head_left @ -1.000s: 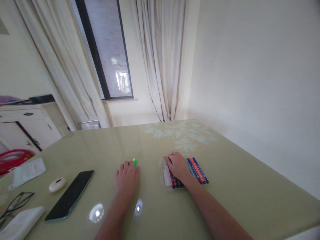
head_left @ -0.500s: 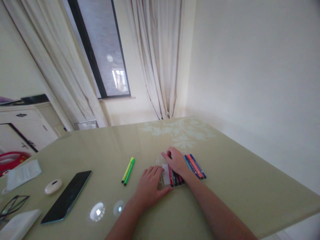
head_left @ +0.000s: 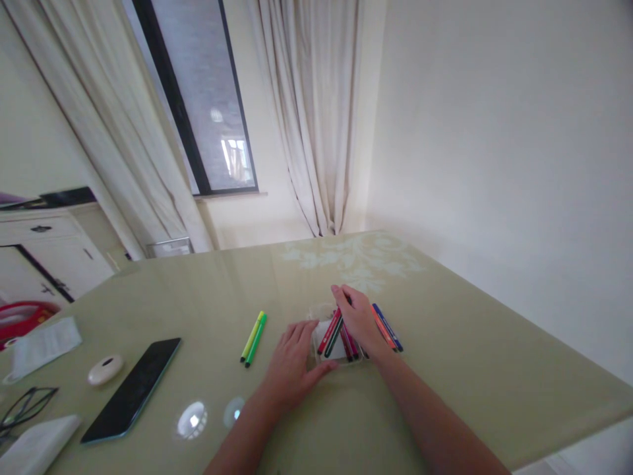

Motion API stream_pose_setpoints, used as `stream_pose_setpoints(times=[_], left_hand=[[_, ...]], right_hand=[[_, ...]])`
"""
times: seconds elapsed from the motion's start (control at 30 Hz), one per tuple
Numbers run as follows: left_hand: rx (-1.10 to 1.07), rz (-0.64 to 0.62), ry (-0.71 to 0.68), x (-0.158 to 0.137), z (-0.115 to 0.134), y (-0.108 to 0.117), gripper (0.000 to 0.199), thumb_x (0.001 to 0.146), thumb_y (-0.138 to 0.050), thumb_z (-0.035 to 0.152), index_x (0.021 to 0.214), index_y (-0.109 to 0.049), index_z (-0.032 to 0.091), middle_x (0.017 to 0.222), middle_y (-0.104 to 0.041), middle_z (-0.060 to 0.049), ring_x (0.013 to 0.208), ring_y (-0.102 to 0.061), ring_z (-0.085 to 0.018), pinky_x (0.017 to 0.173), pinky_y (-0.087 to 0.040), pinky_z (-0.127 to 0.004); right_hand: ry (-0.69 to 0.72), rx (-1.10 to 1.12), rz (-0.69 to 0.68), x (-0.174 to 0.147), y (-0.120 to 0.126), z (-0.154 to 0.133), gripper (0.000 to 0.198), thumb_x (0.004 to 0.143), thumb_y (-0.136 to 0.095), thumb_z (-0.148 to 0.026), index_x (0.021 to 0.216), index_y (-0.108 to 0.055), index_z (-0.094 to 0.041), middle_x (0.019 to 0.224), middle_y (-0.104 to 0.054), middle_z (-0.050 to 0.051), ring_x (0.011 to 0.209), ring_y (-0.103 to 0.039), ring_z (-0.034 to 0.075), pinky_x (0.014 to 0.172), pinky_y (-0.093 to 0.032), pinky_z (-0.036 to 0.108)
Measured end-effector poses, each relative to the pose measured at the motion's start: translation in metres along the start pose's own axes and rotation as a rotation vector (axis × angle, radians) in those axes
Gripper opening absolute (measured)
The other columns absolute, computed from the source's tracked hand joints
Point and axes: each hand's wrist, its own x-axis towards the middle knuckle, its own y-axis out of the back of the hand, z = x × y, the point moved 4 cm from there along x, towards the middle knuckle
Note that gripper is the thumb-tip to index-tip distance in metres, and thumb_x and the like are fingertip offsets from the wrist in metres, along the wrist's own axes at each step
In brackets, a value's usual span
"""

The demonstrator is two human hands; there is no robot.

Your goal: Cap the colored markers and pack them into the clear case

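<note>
A clear plastic case (head_left: pixel 316 310) lies on the table with several markers and a white paper in it. My left hand (head_left: pixel 291 356) rests against the case's left side, fingers stretched out and thumb along its near edge. Over the case, my right hand (head_left: pixel 359 318) is closed round the upper ends of a red marker (head_left: pixel 328 332) and a dark green marker (head_left: pixel 334 338), both tilted. More dark red markers (head_left: pixel 349 344) lie beneath. Right of that hand are an orange marker (head_left: pixel 386 327) and a blue marker (head_left: pixel 388 326), partly covered by my wrist.
A yellow-green marker (head_left: pixel 252 335) and a green marker (head_left: pixel 256 340) lie left of my hands. Farther left are a dark phone (head_left: pixel 132 389), a white oval object (head_left: pixel 105 369), glasses (head_left: pixel 27 408) and a face mask (head_left: pixel 47 348). A wall (head_left: pixel 519 165) borders the table's right side.
My right hand has shifted slightly right and up, tilting the red and dark green markers leftward out of the row. More white paper shows in the case. My left hand has barely moved.
</note>
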Motion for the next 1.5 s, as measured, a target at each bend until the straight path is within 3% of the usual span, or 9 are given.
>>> stream_pose_setpoints(times=[0.17,0.3,0.5,0.73,1.0,1.2,1.3,1.4,1.5], left_hand=[[0.21,0.085,0.009,0.004,-0.004,-0.002,0.036,0.103,-0.05,0.034,0.136,-0.054,0.02,0.123,-0.068,-0.011,0.111,-0.063,-0.028,0.099,-0.051,-0.046],[0.366,0.03,0.109,0.006,-0.019,-0.003,0.036,0.104,-0.039,0.016,0.137,-0.053,0.016,0.117,-0.07,-0.012,0.104,-0.068,-0.024,0.091,-0.055,-0.039],[0.62,-0.047,0.498,-0.003,-0.045,0.025,0.052,0.098,-0.03,0.0,0.146,-0.045,0.01,0.125,-0.064,-0.018,0.109,-0.067,-0.023,0.087,-0.054,-0.034],[0.725,-0.095,0.611,-0.01,-0.05,0.039,0.029,0.102,-0.047,0.025,0.123,-0.063,0.013,0.117,-0.062,-0.015,0.11,-0.06,-0.029,0.087,-0.05,-0.036],[0.691,-0.04,0.696,-0.015,-0.066,0.045,0.037,0.102,-0.048,0.036,0.135,-0.058,0.02,0.122,-0.062,-0.014,0.109,-0.06,-0.033,0.084,-0.049,-0.04],[0.638,0.037,0.619,-0.012,-0.076,0.041,0.036,0.103,-0.046,0.027,0.134,-0.059,0.016,0.132,-0.062,-0.017,0.12,-0.058,-0.034,0.093,-0.05,-0.045],[0.478,0.112,0.424,-0.005,-0.055,0.028,0.039,0.104,-0.044,0.029,0.139,-0.057,0.017,0.143,-0.059,-0.015,0.132,-0.052,-0.032,0.108,-0.044,-0.048],[0.23,0.026,0.118,-0.001,-0.019,0.005,0.045,0.105,-0.043,0.044,0.144,-0.054,0.023,0.149,-0.056,-0.01,0.138,-0.049,-0.026,0.117,-0.038,-0.046],[0.145,-0.111,0.024,-0.003,0.005,-0.014,0.06,0.098,-0.05,0.06,0.148,-0.051,0.026,0.157,-0.048,-0.011,0.145,-0.042,-0.031,0.119,-0.034,-0.053]], right_hand=[[-0.115,0.196,-0.311,-0.021,-0.038,-0.004,0.047,0.096,-0.052,-0.062,0.071,-0.052,-0.022,0.057,-0.051,-0.005,0.045,-0.052,0.014,0.046,-0.039,0.025],[-0.102,0.244,-0.307,-0.019,-0.039,-0.001,0.046,0.099,-0.047,-0.062,0.079,-0.057,-0.022,0.065,-0.061,-0.001,0.055,-0.061,0.016,0.054,-0.047,0.026],[0.094,-0.53,-0.171,0.0,-0.006,0.012,0.028,0.103,-0.049,-0.034,0.086,-0.066,-0.02,0.091,-0.07,0.008,0.087,-0.062,0.021,0.08,-0.044,0.03],[0.143,-0.855,-0.294,-0.004,-0.014,0.024,0.026,0.104,-0.051,-0.028,0.088,-0.071,-0.019,0.1,-0.071,0.01,0.098,-0.062,0.023,0.086,-0.041,0.031],[0.136,-0.945,-0.315,-0.004,-0.015,0.028,0.026,0.104,-0.053,-0.031,0.092,-0.072,-0.019,0.102,-0.072,0.01,0.101,-0.06,0.025,0.088,-0.04,0.033],[0.137,-0.933,-0.32,-0.003,-0.016,0.028,0.023,0.103,-0.055,-0.032,0.093,-0.071,-0.019,0.102,-0.072,0.009,0.099,-0.061,0.024,0.086,-0.039,0.033],[0.152,-0.924,-0.313,-0.003,-0.017,0.029,0.022,0.103,-0.055,-0.031,0.093,-0.07,-0.019,0.102,-0.072,0.008,0.098,-0.061,0.023,0.085,-0.039,0.033],[0.169,-0.918,-0.301,-0.003,-0.018,0.031,0.021,0.102,-0.055,-0.03,0.093,-0.069,-0.019,0.101,-0.071,0.008,0.099,-0.061,0.024,0.085,-0.04,0.033],[0.168,-0.898,-0.294,-0.002,-0.019,0.032,0.02,0.101,-0.055,-0.03,0.091,-0.068,-0.019,0.1,-0.071,0.009,0.099,-0.061,0.024,0.084,-0.04,0.033]])
